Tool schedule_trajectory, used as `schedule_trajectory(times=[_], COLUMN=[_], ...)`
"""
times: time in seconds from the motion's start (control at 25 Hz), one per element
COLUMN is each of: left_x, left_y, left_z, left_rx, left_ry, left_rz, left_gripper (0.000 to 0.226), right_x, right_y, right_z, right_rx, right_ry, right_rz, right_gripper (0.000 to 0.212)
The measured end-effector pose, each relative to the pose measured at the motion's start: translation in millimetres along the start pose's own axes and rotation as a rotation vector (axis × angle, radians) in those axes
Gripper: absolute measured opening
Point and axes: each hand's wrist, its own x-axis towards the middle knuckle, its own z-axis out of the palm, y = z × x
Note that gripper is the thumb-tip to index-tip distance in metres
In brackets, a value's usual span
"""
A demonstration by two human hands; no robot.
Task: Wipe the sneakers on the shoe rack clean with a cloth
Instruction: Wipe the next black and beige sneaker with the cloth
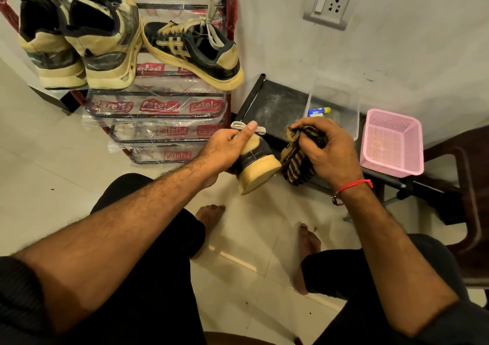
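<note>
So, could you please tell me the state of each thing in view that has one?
left hand: grips the held sneaker
right hand: grips the striped cloth
three sneakers: on the rack's top shelf
pink basket: upright, appears empty
wall switch: position unclear

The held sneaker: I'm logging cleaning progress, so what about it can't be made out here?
Head view only:
- Front of the held sneaker: covered by the left hand and the striped cloth.
- Its far side: turned away.
- Right hand fingers: buried in the cloth.
- Dirt left: too small to judge.
</note>
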Motion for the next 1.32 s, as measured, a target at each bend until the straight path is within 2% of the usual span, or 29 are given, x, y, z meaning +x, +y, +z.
schedule_trajectory(times=[0.08,0.16,0.2,0.32,0.4,0.48,0.6,0.64,0.72,0.88,1.0,1.12,1.24,1.32], left_x=[-1.1,-1.2,1.9,9.2,8.1,4.9,9.3,9.4,7.2,-1.0,-3.6,-5.8,-9.5,-12.6], left_y=[-2.7,-3.9,-5.6,-8.6,-5.6,0.2,-4.2,-4.7,-4.8,-0.9,1.8,4.7,9.6,11.1], left_z=[1.9,3.3,4.2,6.9,7.9,2.3,-7.5,-8.1,-5.6,0.1,6.3,14.8,18.2,21.2], left_rx=[-0.036,-0.014,0.044,0.356,0.371,0.285,0.102,0.037,-0.033,-0.003,0.08,0.079,0.05,0.05], left_ry=[-0.117,-0.154,-0.118,0.073,0.173,0.236,0.225,0.193,0.143,0.15,0.222,0.224,0.229,0.246], left_rz=[-0.082,-0.083,-0.013,0.401,0.54,0.493,0.29,0.232,0.159,0.172,0.206,0.183,0.238,0.278], left_gripper=[0.051,0.044,0.046,0.056,0.052,0.052,0.061,0.066,0.067,0.074,0.054,0.045,0.057,0.056], right_x=[2.2,2.5,1.5,-2.2,-2.4,-2.1,-5.5,-7.7,-11.0,-14.4,-22.0,-20.8,-11.7,-5.7], right_y=[-3.3,-9.6,-15.1,-28.8,-32.7,-33.8,-35.4,-36.0,-37.6,-40.6,-42.6,-37.4,-32.5,-30.8], right_z=[-2.4,-4.8,-5.0,-3.0,-5.5,-9.8,-3.0,4.0,15.6,19.9,28.5,32.8,30.8,29.8], right_rx=[0.0,-0.038,-0.067,-0.091,-0.051,-0.046,-0.12,-0.158,-0.216,-0.337,-0.507,-0.555,-0.442,-0.397], right_ry=[0.036,0.039,0.017,-0.096,-0.123,-0.141,-0.223,-0.199,-0.121,-0.135,-0.155,-0.069,0.084,0.149], right_rz=[0.033,0.037,0.029,0.014,0.006,-0.05,-0.057,-0.074,-0.154,-0.256,-0.359,-0.279,-0.183,-0.129], right_gripper=[0.022,0.022,0.02,0.02,0.022,0.027,0.056,0.054,0.038,0.028,0.025,0.023,0.021,0.022])
